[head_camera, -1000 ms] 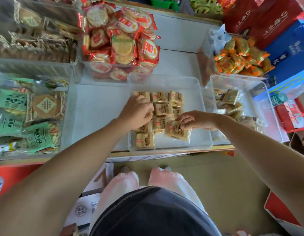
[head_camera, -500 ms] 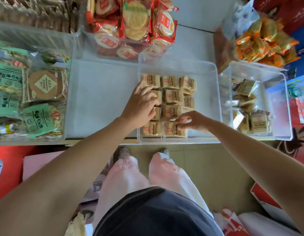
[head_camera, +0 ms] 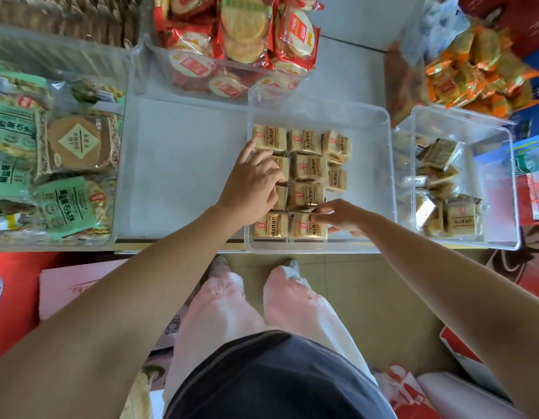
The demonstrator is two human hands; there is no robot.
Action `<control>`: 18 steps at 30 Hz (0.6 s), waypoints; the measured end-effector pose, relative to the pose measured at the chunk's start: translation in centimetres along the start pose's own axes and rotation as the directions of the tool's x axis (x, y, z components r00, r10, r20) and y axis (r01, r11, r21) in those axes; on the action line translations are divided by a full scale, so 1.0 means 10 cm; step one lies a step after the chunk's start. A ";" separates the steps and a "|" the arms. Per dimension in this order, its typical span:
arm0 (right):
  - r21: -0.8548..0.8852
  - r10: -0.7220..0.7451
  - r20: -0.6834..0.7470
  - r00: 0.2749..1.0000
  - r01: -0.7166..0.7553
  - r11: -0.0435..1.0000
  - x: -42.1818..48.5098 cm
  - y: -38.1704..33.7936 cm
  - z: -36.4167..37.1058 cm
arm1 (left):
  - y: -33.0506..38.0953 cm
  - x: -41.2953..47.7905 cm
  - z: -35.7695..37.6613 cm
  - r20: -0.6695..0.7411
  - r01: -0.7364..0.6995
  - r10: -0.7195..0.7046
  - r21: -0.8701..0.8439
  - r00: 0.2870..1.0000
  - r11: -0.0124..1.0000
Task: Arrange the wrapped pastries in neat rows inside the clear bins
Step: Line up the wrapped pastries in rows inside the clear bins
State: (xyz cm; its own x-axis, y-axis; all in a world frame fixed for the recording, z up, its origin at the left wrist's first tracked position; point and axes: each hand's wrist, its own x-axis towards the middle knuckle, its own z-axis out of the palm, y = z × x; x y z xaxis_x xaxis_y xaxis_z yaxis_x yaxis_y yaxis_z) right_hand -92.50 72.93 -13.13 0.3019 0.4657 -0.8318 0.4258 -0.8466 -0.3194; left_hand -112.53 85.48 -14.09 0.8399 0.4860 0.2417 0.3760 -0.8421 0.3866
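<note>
Bench (head_camera: 183,164) with a clear bin (head_camera: 386,122) of pastries (head_camera: 309,167) in rows.
Left hand (head_camera: 251,182) lies on the left column, fingers relaxed and spread; right hand (head_camera: 342,216) fingers pinch the front pastry (head_camera: 301,230) of the middle column.

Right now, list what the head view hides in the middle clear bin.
- Head view: left hand covers two left-column pastries; alignment unseen.
- Head view: right hand covers the right edge of the near pastry; pinch or press unclear.
- Head view: wrapper print too small to read.
</note>
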 end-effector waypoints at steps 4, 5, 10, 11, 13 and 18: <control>0.085 0.064 -0.086 0.994 -0.057 0.995 0.05 -0.07 0.10 | -0.01 0.00 0.00 -0.002 0.000 0.000 0.001 1.000 1.000; 0.146 0.086 -0.135 0.987 -0.066 0.987 0.05 -0.06 0.11 | -0.01 0.00 0.01 -0.002 -0.004 0.004 0.003 1.000 1.000; 0.249 0.050 -0.202 0.978 0.002 0.969 0.05 -0.03 0.15 | -0.02 0.01 0.02 0.019 -0.009 0.008 0.037 1.000 0.999; 0.227 0.035 -0.196 0.980 0.011 0.974 0.06 -0.03 0.15 | -0.02 0.01 0.02 0.026 -0.009 0.008 0.046 1.000 0.999; 0.184 0.012 -0.201 0.979 0.025 0.983 0.08 -0.05 0.14 | -0.01 0.01 0.03 0.038 -0.010 0.007 0.063 0.999 0.998; 0.154 0.001 -0.168 0.986 0.025 0.988 0.07 -0.06 0.15 | 0.00 0.02 0.01 0.076 -0.005 -0.003 0.095 0.997 0.995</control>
State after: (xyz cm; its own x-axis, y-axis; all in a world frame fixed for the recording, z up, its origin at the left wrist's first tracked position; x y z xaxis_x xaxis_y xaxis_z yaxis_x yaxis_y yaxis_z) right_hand -93.80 73.37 -14.18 0.4413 0.5016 -0.7441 0.2968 -0.8641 -0.4065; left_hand -112.29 85.60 -14.17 0.8661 0.4691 0.1725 0.4077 -0.8628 0.2990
